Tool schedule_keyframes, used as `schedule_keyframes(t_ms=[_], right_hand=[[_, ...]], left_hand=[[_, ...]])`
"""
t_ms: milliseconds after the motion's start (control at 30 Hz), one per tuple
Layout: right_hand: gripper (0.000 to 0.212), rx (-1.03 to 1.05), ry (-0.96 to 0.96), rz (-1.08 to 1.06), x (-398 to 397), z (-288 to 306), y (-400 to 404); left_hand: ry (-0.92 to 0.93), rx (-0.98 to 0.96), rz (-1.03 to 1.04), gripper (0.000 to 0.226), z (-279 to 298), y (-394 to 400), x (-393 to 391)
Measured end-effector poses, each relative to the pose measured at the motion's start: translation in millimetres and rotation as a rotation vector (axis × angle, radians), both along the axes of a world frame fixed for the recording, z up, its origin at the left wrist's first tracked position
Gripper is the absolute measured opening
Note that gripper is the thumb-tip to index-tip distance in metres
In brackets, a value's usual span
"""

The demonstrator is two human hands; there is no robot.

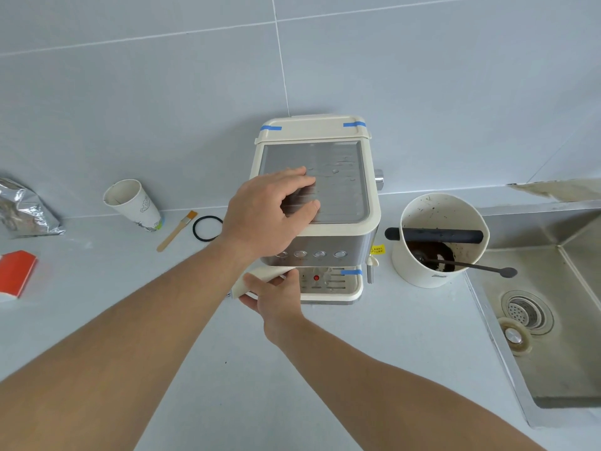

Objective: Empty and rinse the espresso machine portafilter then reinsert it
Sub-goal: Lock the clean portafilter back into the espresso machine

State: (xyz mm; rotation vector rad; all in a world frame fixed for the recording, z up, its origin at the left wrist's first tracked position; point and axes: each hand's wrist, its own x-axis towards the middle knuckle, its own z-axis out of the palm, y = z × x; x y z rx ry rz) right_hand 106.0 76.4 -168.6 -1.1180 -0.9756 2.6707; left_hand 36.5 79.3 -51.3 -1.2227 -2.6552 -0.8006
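The left hand (270, 209) lies on the metal top of the espresso machine (341, 222), its fingers (299, 180) slightly bent and spread, pressing down and holding nothing. The right hand (276, 294) is under the front of the machine, its fingers curled around the cream handle of the portafilter (257, 278), which points to the left; the head of the portafilter is hidden under the machine. On the bench (357, 353), just right of the machine, stands a knock box (439, 242) with coffee grounds, near the sink (553, 320).
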Motion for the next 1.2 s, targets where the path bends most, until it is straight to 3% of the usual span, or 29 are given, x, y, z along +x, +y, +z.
schedule_keyframes(t_ms=[400, 800, 1033, 1200], right_hand=[[0.040, -0.038, 0.035, 0.002, -22, 9, -12], [0.054, 0.092, 0.087, 0.159, 18, -6, 6], [0.052, -0.020, 0.140, 0.305, 52, -8, 34], [0.044, -0.048, 0.078, 0.240, 49, -4, 25]], left_hand=[[-0.006, 0.016, 0.005, 0.042, -1, 0, -1], [0.000, 0.021, 0.005, 0.043, -1, 1, -1], [-0.001, 0.021, 0.014, 0.042, -2, 2, 0], [-0.004, 0.015, 0.019, 0.042, -2, 1, 0]])
